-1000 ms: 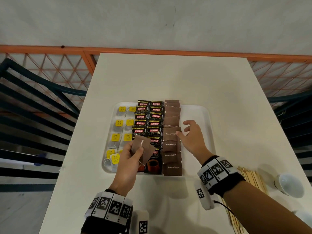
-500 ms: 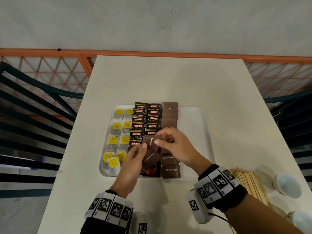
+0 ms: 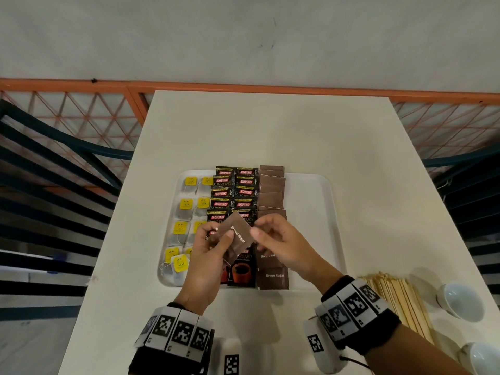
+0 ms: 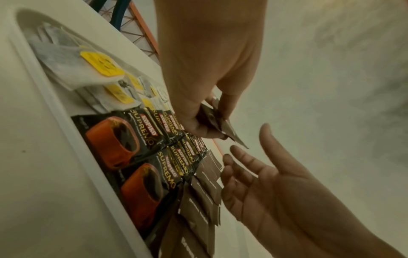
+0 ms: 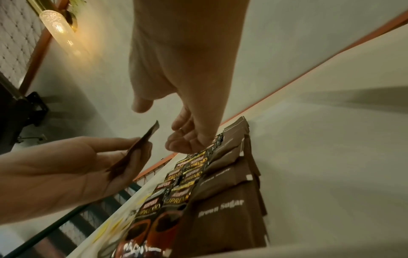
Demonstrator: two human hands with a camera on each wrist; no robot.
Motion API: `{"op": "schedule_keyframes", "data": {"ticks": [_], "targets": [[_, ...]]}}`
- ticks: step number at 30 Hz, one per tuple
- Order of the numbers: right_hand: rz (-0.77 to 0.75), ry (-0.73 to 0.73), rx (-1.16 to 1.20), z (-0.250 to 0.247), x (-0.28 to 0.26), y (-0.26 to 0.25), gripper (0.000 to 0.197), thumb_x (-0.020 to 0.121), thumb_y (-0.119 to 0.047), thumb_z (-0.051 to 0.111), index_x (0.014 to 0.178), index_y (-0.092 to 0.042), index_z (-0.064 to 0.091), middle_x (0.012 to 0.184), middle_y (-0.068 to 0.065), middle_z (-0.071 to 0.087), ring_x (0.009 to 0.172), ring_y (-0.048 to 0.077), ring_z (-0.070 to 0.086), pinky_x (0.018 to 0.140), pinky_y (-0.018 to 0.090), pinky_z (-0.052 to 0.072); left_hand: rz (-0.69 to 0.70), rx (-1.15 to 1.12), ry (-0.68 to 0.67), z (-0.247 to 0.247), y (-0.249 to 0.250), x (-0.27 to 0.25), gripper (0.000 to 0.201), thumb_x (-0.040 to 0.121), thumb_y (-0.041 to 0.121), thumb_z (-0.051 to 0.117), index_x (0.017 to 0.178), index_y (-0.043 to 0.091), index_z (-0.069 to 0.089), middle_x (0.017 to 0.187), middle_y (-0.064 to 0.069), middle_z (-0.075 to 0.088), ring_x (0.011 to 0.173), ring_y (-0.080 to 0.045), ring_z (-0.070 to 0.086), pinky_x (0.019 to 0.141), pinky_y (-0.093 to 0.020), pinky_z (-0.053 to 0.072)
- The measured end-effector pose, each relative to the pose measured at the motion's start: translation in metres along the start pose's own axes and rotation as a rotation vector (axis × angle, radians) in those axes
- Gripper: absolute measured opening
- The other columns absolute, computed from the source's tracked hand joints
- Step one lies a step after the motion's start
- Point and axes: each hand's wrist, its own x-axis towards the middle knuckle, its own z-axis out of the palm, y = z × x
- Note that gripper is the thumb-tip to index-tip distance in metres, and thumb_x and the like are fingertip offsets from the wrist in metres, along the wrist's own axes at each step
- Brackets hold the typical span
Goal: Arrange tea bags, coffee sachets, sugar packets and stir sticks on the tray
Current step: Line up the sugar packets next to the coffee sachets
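— Two hands over the tray (image 3: 331, 201): what does each hold?

— Left hand (image 3: 208, 255) pinches flat brown sugar packets (image 3: 238, 236) between thumb and fingers, tilted, above the near middle of the tray. Right hand (image 3: 281, 244) has its fingers loosely spread and its thumb tip just beside the packets' right edge; from the wrist views it grips nothing.

— And on the tray?

— Tea bags (image 3: 186, 204), pale gauzy pouches with square yellow tags, fill the left edge. Glossy black coffee sachets (image 3: 235, 190) overlap in two columns at the middle. Matte brown sugar packets (image 3: 272, 185) run in one column to their right. The tray is white, smooth, round-cornered.

— Sticks?

— Thin pale wooden sticks (image 3: 397, 299) lie bundled on the table (image 3: 270, 131) near its right near corner, beside white cups (image 3: 460, 301).
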Motion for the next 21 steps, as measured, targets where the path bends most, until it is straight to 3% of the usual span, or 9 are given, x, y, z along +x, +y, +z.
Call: {"op": "schedule_keyframes", "data": {"ticks": [3, 6, 10, 13, 17, 21], "targets": [[0.007, 0.001, -0.1, 0.006, 0.001, 0.008, 0.011, 0.086, -0.031, 0.06, 0.093, -0.023, 0.056, 0.094, -0.002, 0.062, 0.08, 0.009, 0.058, 0.069, 0.021, 0.051, 0.013, 0.051, 0.014, 0.0, -0.003, 0.002, 0.017, 0.089, 0.004, 0.056, 0.093, 0.019, 0.05, 0.1, -0.01, 0.063, 0.083, -0.022, 0.062, 0.057, -0.021, 0.052], [-0.019, 0.051, 0.017, 0.003, 0.005, 0.011, 0.002, 0.087, -0.018, 0.06, 0.089, -0.017, 0.058, 0.089, 0.001, 0.063, 0.077, 0.011, 0.057, 0.068, 0.021, 0.05, -0.008, 0.081, 0.023, 0.001, -0.007, 0.004, 0.014, 0.089, 0.006, 0.057, 0.093, 0.019, 0.053, 0.101, -0.011, 0.062, 0.087, -0.023, 0.061, 0.062, -0.026, 0.05], [0.025, 0.141, 0.244, -0.014, 0.016, 0.007, 0.007, 0.088, -0.009, 0.056, 0.093, -0.013, 0.06, 0.082, 0.002, 0.066, 0.072, 0.011, 0.062, 0.067, 0.02, 0.053, -0.059, 0.052, 0.053, -0.001, -0.008, 0.007, 0.02, 0.091, 0.001, 0.049, 0.091, 0.021, 0.055, 0.101, -0.006, 0.062, 0.082, -0.016, 0.06, 0.064, -0.027, 0.047], [0.044, 0.237, 0.278, -0.033, 0.032, 0.006, 0.011, 0.089, -0.007, 0.056, 0.091, -0.016, 0.062, 0.079, 0.0, 0.065, 0.069, 0.009, 0.06, 0.061, 0.016, 0.052, -0.05, 0.123, 0.053, -0.004, -0.007, 0.011, 0.025, 0.092, 0.001, 0.049, 0.099, 0.024, 0.055, 0.102, -0.006, 0.063, 0.084, -0.015, 0.061, 0.061, -0.023, 0.048], [0.116, 0.282, 0.174, -0.051, 0.058, 0.011, 0.011, 0.089, -0.008, 0.056, 0.089, -0.017, 0.062, 0.078, 0.002, 0.062, 0.069, 0.012, 0.056, 0.059, 0.015, 0.048, -0.05, 0.165, 0.033, -0.003, -0.004, 0.017, 0.033, 0.091, 0.002, 0.051, 0.118, 0.021, 0.053, 0.099, -0.003, 0.063, 0.085, -0.011, 0.061, 0.06, -0.018, 0.052], [0.145, 0.288, -0.019, -0.057, 0.077, 0.025, 0.011, 0.088, -0.008, 0.059, 0.098, -0.009, 0.063, 0.071, 0.0, 0.059, 0.062, 0.011, 0.051, 0.061, 0.02, 0.045, -0.05, 0.209, 0.025, -0.003, -0.006, 0.022, 0.032, 0.09, 0.002, 0.053, 0.12, 0.014, 0.058, 0.107, -0.009, 0.065, 0.089, -0.015, 0.063, 0.06, -0.019, 0.053]]}}
